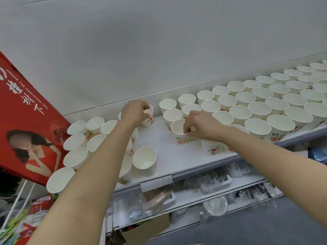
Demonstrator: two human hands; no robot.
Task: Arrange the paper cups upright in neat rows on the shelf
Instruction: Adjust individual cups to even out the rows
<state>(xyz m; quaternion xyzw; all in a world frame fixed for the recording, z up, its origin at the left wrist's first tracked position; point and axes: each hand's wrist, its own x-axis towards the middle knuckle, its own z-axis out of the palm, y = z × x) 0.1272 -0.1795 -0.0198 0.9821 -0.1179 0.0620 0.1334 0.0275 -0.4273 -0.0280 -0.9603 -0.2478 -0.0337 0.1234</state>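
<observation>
**Cups mostly lined up, a gap in the middle waiting to be filled**

Rows of white paper cups with red and green print (pixel 276 103) are already standing upright across the white shelf (pixel 164 161), running off to the right of the right hand (pixel 201 127) in roughly four lines from the back wall to the front edge. A smaller block of upright cups (pixel 79 138) is sitting to the left of the left hand (pixel 134 113); its rows are looking less regular than the ones on the right.

Between the two hands the shelf is showing bare white, and this seems to be the stretch left to fill. The left hand is curling its fingers over the rim of one printed paper cup (pixel 148 119) near the back of the shelf, gripping it from above. The right hand is pinching the rim of another printed paper cup (pixel 180 132), thumb outside and fingertips dipping inside; this cup is standing just in front of the leftmost cups of the right-hand block.

Nearer the person than the left hand, a single white paper cup (pixel 145 160) is tilting towards the camera rather than standing straight, and it looks to need righting. Judging by the layout, well over half the job is done: closing the central gap and squaring up the left block are what remain.
</observation>
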